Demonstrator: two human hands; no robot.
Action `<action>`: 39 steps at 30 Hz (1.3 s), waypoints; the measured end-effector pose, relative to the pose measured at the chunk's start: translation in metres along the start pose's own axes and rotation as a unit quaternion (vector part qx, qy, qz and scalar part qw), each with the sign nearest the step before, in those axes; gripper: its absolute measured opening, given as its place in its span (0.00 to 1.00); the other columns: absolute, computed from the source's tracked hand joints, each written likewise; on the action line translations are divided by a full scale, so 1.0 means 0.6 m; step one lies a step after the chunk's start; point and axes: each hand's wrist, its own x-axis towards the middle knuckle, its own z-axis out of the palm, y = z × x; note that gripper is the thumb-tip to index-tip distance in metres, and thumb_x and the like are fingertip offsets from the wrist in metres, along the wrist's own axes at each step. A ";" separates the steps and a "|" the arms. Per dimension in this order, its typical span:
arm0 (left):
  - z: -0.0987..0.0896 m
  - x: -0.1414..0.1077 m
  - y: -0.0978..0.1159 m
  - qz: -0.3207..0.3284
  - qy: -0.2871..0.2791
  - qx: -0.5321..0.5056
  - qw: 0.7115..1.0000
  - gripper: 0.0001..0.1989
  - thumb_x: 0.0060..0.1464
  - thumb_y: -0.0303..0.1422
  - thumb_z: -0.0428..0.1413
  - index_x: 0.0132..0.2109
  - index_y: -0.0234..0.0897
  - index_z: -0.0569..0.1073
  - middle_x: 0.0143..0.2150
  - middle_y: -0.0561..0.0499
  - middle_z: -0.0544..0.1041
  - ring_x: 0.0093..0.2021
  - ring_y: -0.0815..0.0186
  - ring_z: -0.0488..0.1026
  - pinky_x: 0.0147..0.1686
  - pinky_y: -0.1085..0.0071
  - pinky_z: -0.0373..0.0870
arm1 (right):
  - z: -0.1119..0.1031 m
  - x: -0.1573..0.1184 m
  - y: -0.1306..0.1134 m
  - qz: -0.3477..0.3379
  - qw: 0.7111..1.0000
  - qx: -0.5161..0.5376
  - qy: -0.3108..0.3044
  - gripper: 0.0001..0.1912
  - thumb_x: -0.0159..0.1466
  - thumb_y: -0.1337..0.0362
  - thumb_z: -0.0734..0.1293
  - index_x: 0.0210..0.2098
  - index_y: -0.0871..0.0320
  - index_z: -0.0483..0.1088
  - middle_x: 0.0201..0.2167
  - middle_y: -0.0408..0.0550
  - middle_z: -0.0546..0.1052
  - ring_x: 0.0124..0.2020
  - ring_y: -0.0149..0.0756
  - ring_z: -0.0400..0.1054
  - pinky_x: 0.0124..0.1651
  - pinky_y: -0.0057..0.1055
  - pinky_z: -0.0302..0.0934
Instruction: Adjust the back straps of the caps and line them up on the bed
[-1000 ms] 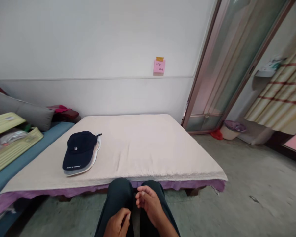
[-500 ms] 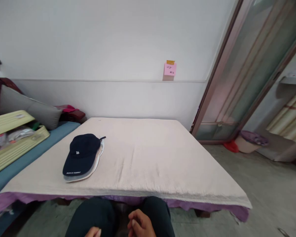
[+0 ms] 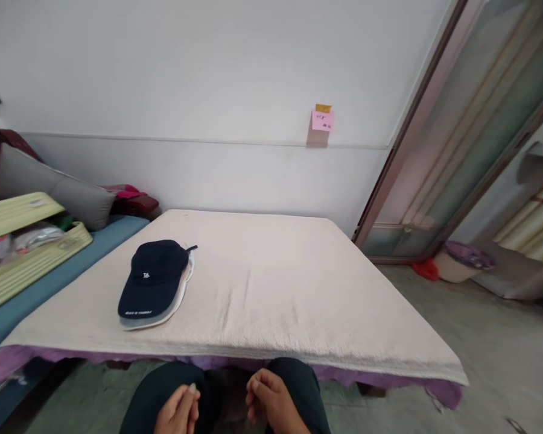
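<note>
Low in the view, my left hand (image 3: 179, 411) hovers over my left knee with its fingers curled and the thumb against them; nothing shows in it. My right hand (image 3: 272, 399) is by my right knee, fingers loosely curled in and closed, with no object visible there. Both hands are apart from the cloth-covered table (image 3: 294, 271). On its left part rests a stack of caps: a navy blue cap (image 3: 156, 277) with white lettering on top, and light grey and white brims (image 3: 174, 310) showing beneath. How many caps lie under it is hidden.
At left, a blue-covered seat (image 3: 117, 238) holds a grey cushion (image 3: 58, 184) and a pale yellow open case (image 3: 31, 259) with packets. A pink note (image 3: 322, 120) is taped to the wall. Right of the table are a glass sliding door (image 3: 443, 138) and a bin (image 3: 457, 265).
My hands have risen further into view, the left one most, and the right one has shifted slightly right. The view has shifted a little; the caps have not moved on the table.
</note>
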 end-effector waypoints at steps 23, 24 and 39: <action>0.072 -0.021 0.457 0.123 -0.228 -0.142 0.955 0.44 0.43 0.69 0.28 0.20 0.34 0.67 0.10 0.56 0.55 0.12 0.76 0.43 0.17 0.75 0.35 | 0.025 -0.055 -0.449 -0.262 0.964 -0.002 0.041 0.42 0.51 0.26 0.50 0.18 0.61 0.65 0.12 0.40 0.61 0.11 0.21 0.48 0.16 0.23 0.40; 0.074 -0.022 0.454 0.120 -0.228 -0.140 0.956 0.44 0.42 0.69 0.28 0.20 0.34 0.67 0.10 0.57 0.55 0.12 0.76 0.43 0.17 0.75 0.35 | 0.024 -0.056 -0.446 -0.261 0.964 -0.004 0.044 0.42 0.51 0.26 0.50 0.18 0.61 0.65 0.11 0.39 0.60 0.11 0.21 0.48 0.16 0.23 0.40; 0.072 -0.035 0.451 0.138 -0.216 -0.129 0.958 0.44 0.43 0.69 0.27 0.19 0.35 0.67 0.09 0.57 0.54 0.12 0.76 0.42 0.17 0.74 0.35 | 0.028 -0.087 -0.447 -0.253 0.966 -0.010 0.058 0.43 0.50 0.25 0.49 0.17 0.61 0.64 0.12 0.39 0.59 0.11 0.21 0.46 0.17 0.23 0.37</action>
